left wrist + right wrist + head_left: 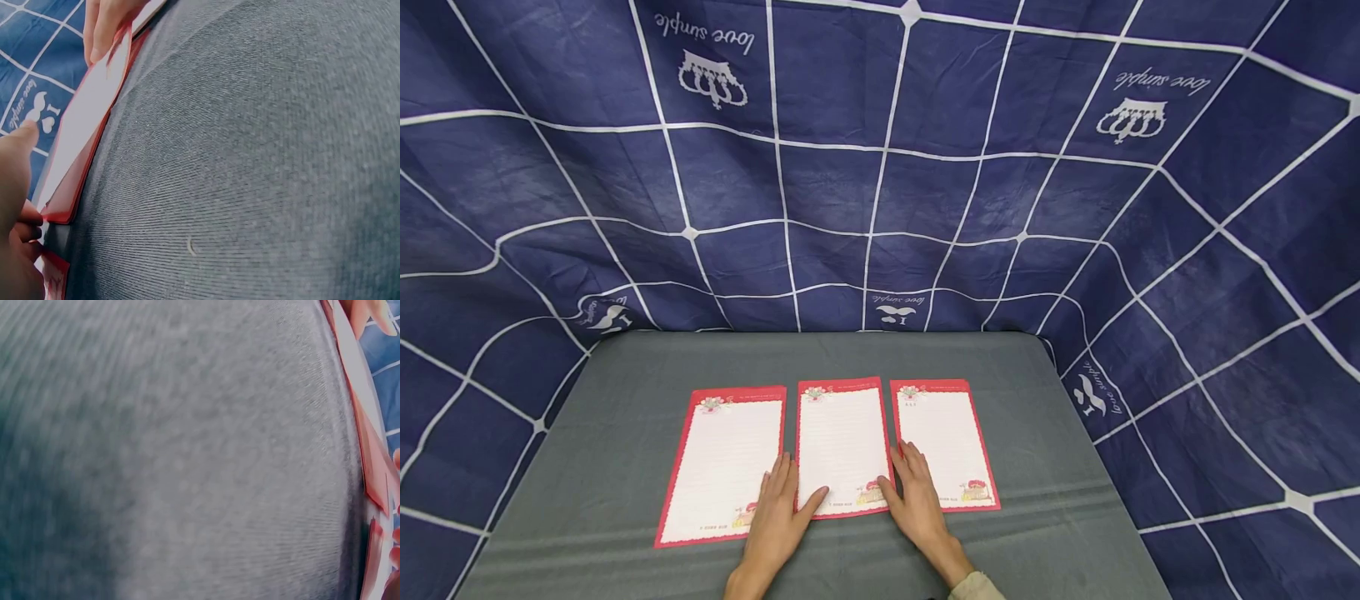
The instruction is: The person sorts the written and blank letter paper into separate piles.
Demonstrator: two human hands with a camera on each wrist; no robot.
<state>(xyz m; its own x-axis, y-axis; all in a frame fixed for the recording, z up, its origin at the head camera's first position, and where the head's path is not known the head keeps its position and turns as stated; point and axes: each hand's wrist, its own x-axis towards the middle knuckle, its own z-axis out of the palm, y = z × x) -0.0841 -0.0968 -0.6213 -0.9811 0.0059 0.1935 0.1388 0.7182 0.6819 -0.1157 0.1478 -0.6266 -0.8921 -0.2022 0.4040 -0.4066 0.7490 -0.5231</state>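
Note:
Three red-bordered sheets of lined letter paper lie in a row in the head view. My left hand [775, 518] rests between the left sheet [718, 467] and the middle sheet [842, 442]. Its thumb reaches over the middle sheet's lower left corner. On the other side, my right hand [917, 504] touches the middle sheet's right edge and overlaps the right sheet [951, 442], its thumb at the lower right corner. Fingers of both hands look fairly straight. The left wrist view shows the middle sheet [84, 119] bowed slightly above a red layer beneath it.
A grey cloth covers the table [1015, 550]. Dark blue curtains [835, 183] with white grid lines hang behind it and at both sides. A small pale thread [191, 247] lies on the cloth near the left wrist.

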